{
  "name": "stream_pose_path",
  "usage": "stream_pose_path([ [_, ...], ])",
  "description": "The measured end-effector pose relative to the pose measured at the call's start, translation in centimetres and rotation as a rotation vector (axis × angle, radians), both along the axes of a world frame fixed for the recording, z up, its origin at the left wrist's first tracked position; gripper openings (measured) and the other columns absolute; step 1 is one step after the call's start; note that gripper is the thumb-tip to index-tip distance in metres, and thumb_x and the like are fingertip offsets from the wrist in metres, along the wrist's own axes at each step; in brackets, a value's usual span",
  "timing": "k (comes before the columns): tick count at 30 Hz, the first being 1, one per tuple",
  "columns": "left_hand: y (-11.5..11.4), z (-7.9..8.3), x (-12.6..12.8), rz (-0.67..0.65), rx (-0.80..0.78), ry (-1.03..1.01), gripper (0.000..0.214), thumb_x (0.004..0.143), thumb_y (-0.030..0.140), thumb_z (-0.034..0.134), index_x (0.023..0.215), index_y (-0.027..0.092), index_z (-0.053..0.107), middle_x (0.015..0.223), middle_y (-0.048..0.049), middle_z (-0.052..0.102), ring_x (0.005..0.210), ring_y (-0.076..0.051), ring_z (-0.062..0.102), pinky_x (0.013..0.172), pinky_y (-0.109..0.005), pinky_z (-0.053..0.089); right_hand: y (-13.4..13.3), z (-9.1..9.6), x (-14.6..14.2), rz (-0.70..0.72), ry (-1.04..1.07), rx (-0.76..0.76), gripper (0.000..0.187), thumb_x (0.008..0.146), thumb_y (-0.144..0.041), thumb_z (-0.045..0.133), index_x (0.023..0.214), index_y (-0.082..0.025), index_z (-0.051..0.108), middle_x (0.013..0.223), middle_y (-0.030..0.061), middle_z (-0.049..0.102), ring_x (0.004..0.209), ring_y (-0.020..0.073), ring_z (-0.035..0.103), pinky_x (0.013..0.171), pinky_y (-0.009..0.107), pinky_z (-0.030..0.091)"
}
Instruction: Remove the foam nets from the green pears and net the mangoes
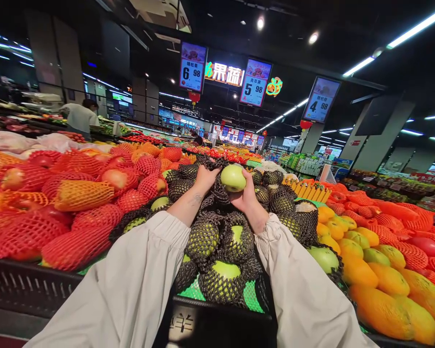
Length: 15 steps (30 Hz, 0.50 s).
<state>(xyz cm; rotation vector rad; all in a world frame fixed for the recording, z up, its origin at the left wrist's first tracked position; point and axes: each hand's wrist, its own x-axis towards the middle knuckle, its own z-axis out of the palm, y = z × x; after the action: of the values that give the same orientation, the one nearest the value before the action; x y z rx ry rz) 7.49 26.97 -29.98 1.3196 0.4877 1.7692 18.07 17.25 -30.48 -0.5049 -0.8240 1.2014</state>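
Observation:
A bare green apple (233, 178) is held up in my right hand (247, 195), whose fingers and palm wrap its right side and underside. Just left of the apple, my left hand (206, 180) is closed on a black foam net sleeve (220, 192); its fingertips are partly hidden in the dark mesh. Below both hands lies a pile of green apples in black foam nets (202, 239), and one apple at the front (224, 270) shows bare skin through its net. Green matting (192, 291) shows beneath the front apples.
Red-netted fruit (94, 224) fills the left side behind a black crate wall (18, 285). Yellow-orange mangoes (387, 280) lie to the right, with more red-netted fruit beyond. Price signs (255, 82) hang overhead. A person (80, 118) stands at the far left.

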Motion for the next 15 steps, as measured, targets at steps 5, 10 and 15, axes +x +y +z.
stream_pose_path([
  [5, 0.1, 0.1, -0.1, 0.049, -0.040, 0.050, 0.027, 0.060, 0.003, 0.078, 0.069, 0.020, 0.059, 0.071, -0.0005, 0.067, 0.088, -0.025, 0.068, 0.104, -0.045, 0.051, -0.2, 0.0, -0.2, 0.031, -0.055, -0.038, 0.042, 0.065, -0.040, 0.078, 0.101, -0.022, 0.066, 0.076, 0.0003, 0.074, 0.084, 0.0237, 0.074, 0.073, 0.035, 0.063],
  [10, -0.6, -0.1, -0.1, 0.054, -0.076, 0.041, 0.026, 0.065, 0.018, 0.085, 0.079, 0.018, 0.063, 0.089, -0.0072, 0.074, 0.092, -0.026, 0.071, 0.101, -0.045, 0.055, 0.1, 0.3, -0.2, -0.166, 0.028, 0.023, 0.042, 0.066, -0.042, 0.077, 0.101, -0.023, 0.065, 0.077, -0.0022, 0.073, 0.082, 0.0213, 0.072, 0.076, 0.035, 0.062],
  [15, -1.6, 0.2, -0.3, 0.067, -0.119, -0.026, 0.042, 0.068, 0.037, 0.090, 0.097, 0.015, 0.068, 0.112, -0.0152, 0.075, 0.108, -0.030, 0.071, 0.106, -0.046, 0.052, -0.1, 1.0, 1.2, -0.382, 0.189, 0.119, 0.046, 0.071, -0.056, 0.068, 0.103, -0.023, 0.065, 0.083, -0.0013, 0.073, 0.071, 0.0171, 0.070, 0.058, 0.027, 0.054],
])
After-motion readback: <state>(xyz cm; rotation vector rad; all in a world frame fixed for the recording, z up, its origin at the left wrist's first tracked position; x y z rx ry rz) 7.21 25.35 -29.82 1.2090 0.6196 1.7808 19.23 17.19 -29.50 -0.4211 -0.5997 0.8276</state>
